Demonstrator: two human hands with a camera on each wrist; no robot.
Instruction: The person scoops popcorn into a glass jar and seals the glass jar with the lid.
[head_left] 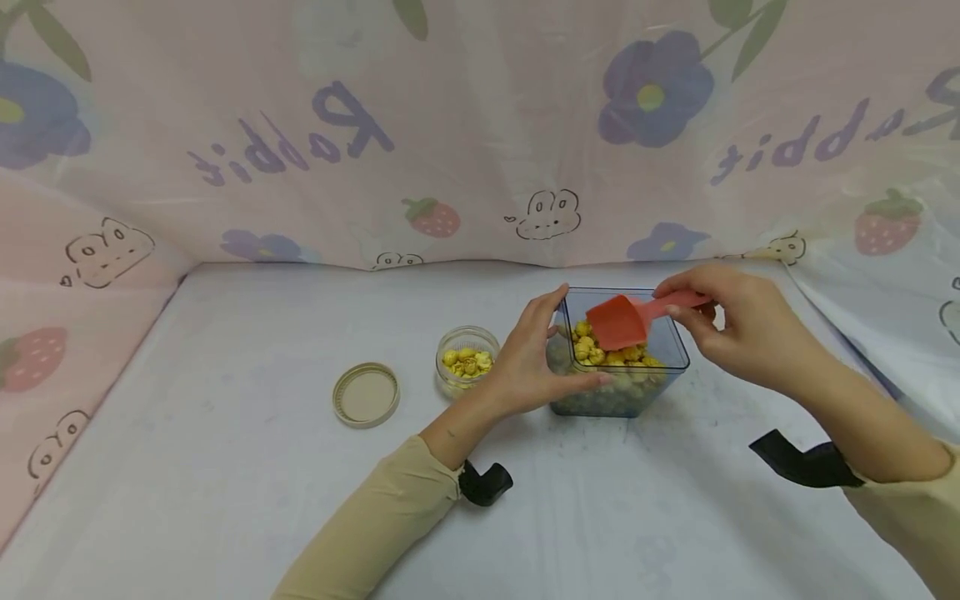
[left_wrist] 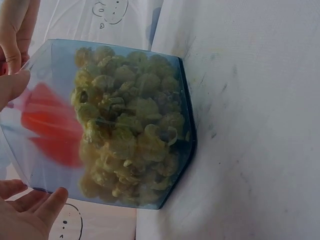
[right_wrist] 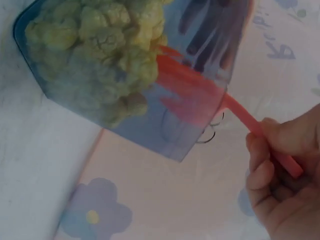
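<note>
A clear bluish rectangular container (head_left: 630,398) stands on the table, partly filled with yellow popcorn (head_left: 588,350). My left hand (head_left: 525,367) grips its left side near the rim, thumb along the front and fingers toward the back. By its handle, my right hand (head_left: 738,321) holds a red scoop (head_left: 618,323). The scoop's head is inside the container, at the popcorn's surface; through the wall in the right wrist view the scoop (right_wrist: 185,87) meets the popcorn (right_wrist: 100,50). In the left wrist view the container (left_wrist: 65,65) shows popcorn in its lower part.
Left of the container stands a round clear jar (head_left: 450,387) with some popcorn in it, partly behind my left wrist. A round beige lid (head_left: 366,395) lies farther left on the white table (head_left: 225,433). A patterned curtain (head_left: 480,125) closes off the back and sides.
</note>
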